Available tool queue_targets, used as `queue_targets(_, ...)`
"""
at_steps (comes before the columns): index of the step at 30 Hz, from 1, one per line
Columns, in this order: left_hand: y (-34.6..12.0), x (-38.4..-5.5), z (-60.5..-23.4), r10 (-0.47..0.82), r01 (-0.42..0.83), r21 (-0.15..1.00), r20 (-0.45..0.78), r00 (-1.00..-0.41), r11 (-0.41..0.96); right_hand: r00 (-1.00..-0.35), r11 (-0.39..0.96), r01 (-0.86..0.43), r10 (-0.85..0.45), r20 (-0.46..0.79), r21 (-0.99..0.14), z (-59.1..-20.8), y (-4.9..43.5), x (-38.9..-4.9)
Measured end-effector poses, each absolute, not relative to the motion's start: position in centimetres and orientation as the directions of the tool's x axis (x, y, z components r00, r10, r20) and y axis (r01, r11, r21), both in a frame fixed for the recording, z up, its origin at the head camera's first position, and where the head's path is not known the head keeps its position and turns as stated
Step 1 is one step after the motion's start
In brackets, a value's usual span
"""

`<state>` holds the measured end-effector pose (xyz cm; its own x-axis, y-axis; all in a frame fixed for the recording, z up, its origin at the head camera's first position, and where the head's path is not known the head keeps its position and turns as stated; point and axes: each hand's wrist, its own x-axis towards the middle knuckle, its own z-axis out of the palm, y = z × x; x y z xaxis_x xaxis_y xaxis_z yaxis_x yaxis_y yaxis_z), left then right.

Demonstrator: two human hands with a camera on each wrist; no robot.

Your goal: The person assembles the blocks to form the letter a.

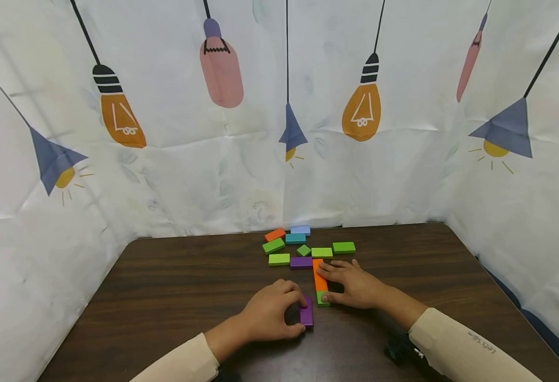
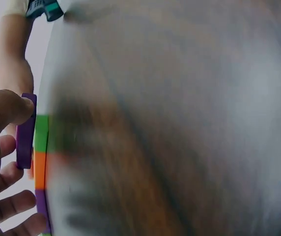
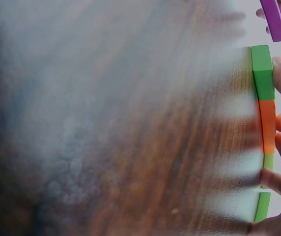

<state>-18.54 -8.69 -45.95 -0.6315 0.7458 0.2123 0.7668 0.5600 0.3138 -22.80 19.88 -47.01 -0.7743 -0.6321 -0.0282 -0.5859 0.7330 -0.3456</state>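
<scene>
In the head view my left hand [image 1: 272,313] pinches a purple rectangular block [image 1: 306,313] between thumb and fingers near the front middle of the table. The left wrist view shows the thumb on one end of this purple block [image 2: 26,132]. To its right, my right hand [image 1: 355,285] rests with fingers spread beside two blocks lined up end to end. Its fingertips touch the orange block [image 1: 319,276], and the thumb is at the small green block [image 1: 323,298] in front. Another purple block [image 1: 301,262] lies flat just left of the orange block's far end.
Behind lie a light green block [image 1: 321,253], a green block [image 1: 343,248], a teal block [image 1: 295,239], a light blue block [image 1: 300,231] and several others. The dark wooden table [image 1: 188,276] ends at a white printed cloth [image 1: 236,180].
</scene>
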Motion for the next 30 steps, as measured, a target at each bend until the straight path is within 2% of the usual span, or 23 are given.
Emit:
queue_targets(12,-7.1,-17.7,-46.6,0.779,0.788,0.311,0.187,-0.599,0.532,-0.775,0.733,-0.583,-0.631,-0.032,-0.350,-47.0,19.9,-22.8)
queue_targets(30,-5.6,-17.2,-46.6,0.767,0.780,0.203,0.153,-0.623,0.592,-0.772,0.731,-0.586,-0.635,-0.033,-0.349,-46.8,19.8,-22.7)
